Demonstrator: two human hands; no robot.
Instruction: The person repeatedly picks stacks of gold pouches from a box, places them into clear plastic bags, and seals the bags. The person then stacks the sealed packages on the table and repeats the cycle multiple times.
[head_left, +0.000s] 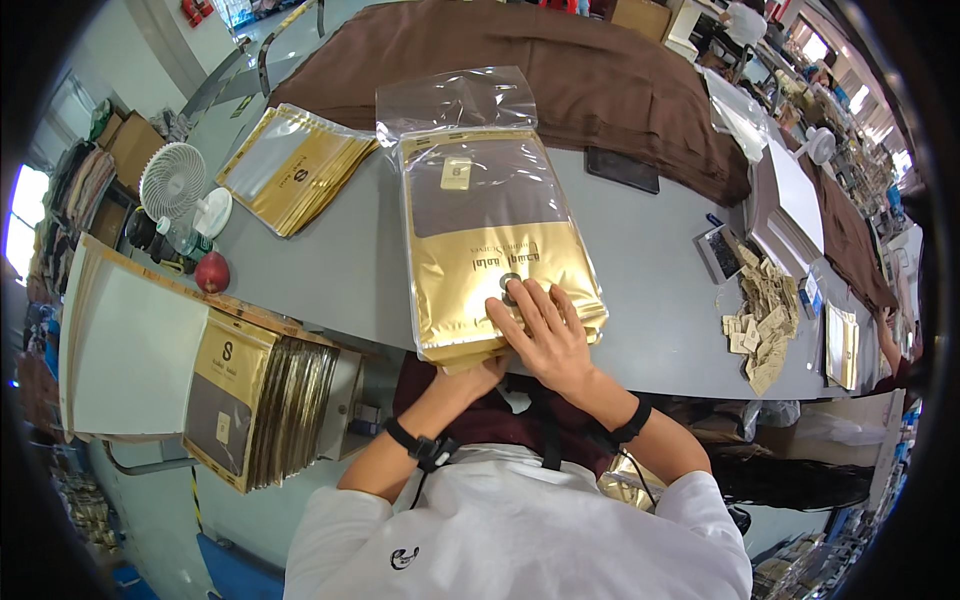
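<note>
In front of me lies a stack of flat gold-and-clear plastic packages (490,240) with dark brown fabric showing through the top window. A clear flap (455,95) extends from its far end. My right hand (545,335) rests on the gold near part, fingers stretched and spread. At the near edge, my left hand (475,378) reaches under the stack; its fingers are hidden beneath it. A second pile of gold-edged bags (295,165) lies to the left on the grey table (350,270).
Brown cloth (500,40) covers the table's far side. A white fan (175,185), a bottle (183,237) and a red round object (212,272) stand left. Below, a box holds upright gold packages (235,400). Right are a black tablet-like object (622,170) and loose tags (765,330).
</note>
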